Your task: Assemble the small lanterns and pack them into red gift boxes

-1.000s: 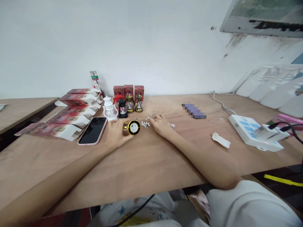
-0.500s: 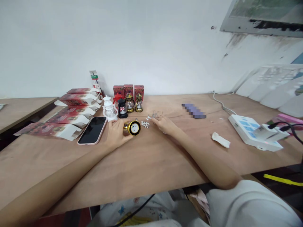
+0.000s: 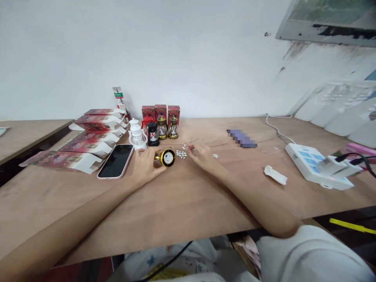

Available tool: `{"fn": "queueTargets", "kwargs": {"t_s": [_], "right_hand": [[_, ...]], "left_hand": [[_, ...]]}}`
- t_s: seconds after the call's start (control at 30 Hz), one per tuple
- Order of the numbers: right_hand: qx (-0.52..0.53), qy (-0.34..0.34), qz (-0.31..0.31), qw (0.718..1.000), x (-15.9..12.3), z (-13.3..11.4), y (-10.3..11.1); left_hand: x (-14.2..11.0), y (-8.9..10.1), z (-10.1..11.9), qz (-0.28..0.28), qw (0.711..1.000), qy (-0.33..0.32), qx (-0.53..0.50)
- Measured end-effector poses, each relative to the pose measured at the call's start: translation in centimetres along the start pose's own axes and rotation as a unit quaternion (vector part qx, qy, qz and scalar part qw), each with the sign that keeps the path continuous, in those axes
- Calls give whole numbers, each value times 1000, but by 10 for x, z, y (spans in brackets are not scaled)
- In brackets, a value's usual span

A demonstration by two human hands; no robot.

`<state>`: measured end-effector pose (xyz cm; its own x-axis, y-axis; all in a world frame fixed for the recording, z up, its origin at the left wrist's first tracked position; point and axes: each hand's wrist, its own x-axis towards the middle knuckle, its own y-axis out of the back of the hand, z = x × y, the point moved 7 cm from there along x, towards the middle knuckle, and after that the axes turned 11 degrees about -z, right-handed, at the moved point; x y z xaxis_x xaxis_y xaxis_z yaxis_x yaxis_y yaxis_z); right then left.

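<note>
My left hand (image 3: 145, 166) is wrapped round a small gold lantern (image 3: 167, 158). The lantern lies tipped over, its round base with a white disc facing me. My right hand (image 3: 203, 157) is over the table to the right of it, fingertips pinched together; whatever is between them is too small to make out. Several small white discs (image 3: 181, 154) lie between the lantern and my right hand. Just beyond my right fingertips are tiny clear or metallic bits (image 3: 194, 140). A few more white pieces (image 3: 216, 156) rest right of that hand.
Behind my left hand stand a white lantern (image 3: 137, 135), a black lantern (image 3: 152, 134), a red one and two gold ones (image 3: 173, 128), backed by red boxes (image 3: 160, 111). A phone (image 3: 115, 161) and opened cartons (image 3: 82, 161) lie left. Rightward are a power strip (image 3: 315, 166) and white scrap (image 3: 275, 175).
My right hand has shifted slightly down and toward the discs, uncovering the white pieces on its right. My left hand keeps its hold on the gold lantern.
</note>
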<state>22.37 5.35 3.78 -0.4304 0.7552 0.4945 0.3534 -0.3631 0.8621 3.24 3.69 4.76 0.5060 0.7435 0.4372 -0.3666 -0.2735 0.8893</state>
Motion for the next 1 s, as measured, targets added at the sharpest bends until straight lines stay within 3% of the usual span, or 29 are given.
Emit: {"fn": "queueTargets", "kwargs": {"t_s": [0.13,0.3,0.43,0.7,1.0], "right_hand": [[132,20,153,979,-11,-27,23],[165,103,219,956,-19,-57,30],[143,154,216,953,-21,-64,27],[72,194,202,957,-23,-72,25],[5,241,137,961,-23,-76,19]], "left_hand": [[1,0,3,0,999,7,44],[0,1,9,6,997,-12,81],[-1,2,12,19,994,-31,100],[-1,1,15,13,990,-42,134],[-2,0,14,14,990,-53,130]]}}
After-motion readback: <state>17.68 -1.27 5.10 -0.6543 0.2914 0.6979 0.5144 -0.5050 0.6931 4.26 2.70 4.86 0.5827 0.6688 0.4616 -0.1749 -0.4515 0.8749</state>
